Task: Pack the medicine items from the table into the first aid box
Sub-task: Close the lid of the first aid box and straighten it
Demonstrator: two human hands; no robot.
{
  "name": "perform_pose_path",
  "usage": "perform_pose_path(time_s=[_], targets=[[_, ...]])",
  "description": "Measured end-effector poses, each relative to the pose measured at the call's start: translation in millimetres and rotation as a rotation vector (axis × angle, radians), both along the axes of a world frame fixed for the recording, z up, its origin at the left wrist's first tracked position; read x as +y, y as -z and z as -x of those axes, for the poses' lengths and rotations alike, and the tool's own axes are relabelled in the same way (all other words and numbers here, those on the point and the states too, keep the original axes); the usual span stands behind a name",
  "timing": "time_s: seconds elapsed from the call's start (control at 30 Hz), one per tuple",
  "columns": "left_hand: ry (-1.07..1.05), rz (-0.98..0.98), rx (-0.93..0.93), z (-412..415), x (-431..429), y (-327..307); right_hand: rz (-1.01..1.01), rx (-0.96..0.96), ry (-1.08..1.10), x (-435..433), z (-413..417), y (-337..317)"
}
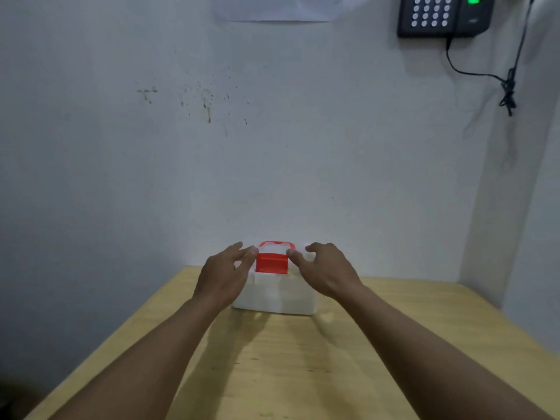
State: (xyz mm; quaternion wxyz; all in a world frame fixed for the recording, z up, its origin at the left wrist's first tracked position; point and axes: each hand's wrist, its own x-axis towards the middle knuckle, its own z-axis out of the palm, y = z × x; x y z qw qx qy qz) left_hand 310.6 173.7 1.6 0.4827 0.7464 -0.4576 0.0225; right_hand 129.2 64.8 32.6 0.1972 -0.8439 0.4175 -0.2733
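A white first aid box [278,298] with a red latch [271,262] and a red handle [276,244] stands at the far end of the wooden table [303,359], against the wall. Its lid looks closed. My left hand [222,275] rests on the box's left top, thumb and fingers touching the lid beside the latch. My right hand [325,272] is on the right top, thumb tip at the latch's right edge, fingers curled over the lid. No loose medicine items are visible on the table.
A white wall [272,147] rises directly behind the box. A black keypad unit [444,15] with a dangling cable [509,86] hangs at the upper right. The table's left edge drops off near my left forearm.
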Motion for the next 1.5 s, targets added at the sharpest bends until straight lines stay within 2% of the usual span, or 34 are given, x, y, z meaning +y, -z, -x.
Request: perform_pose_path(time_s=[0.17,0.3,0.53,0.87,1.07,1.2,1.5], targets=[[-0.092,0.006,-0.026,7,0,-8,-0.089,-0.081,0.08,3,-15,1],[0.083,-0.019,0.1,-4,3,-9,-0.217,-0.111,-0.01,-6,-9,2],[0.13,-0.106,-0.03,-10,9,10,-0.001,-0.034,-0.086,-5,1,40],[0.093,-0.068,-0.098,-11,4,24,0.094,-0.172,-0.057,-3,-6,52],[0.125,-0.059,-0.079,-19,3,27,0.007,-0.183,-0.072,-10,-2,58],[0.195,-0.011,0.043,-21,6,29,-0.035,-0.151,-0.103,-13,3,60],[0.245,0.023,0.102,6,-15,20,-0.07,-0.208,-0.072,-27,35,55]])
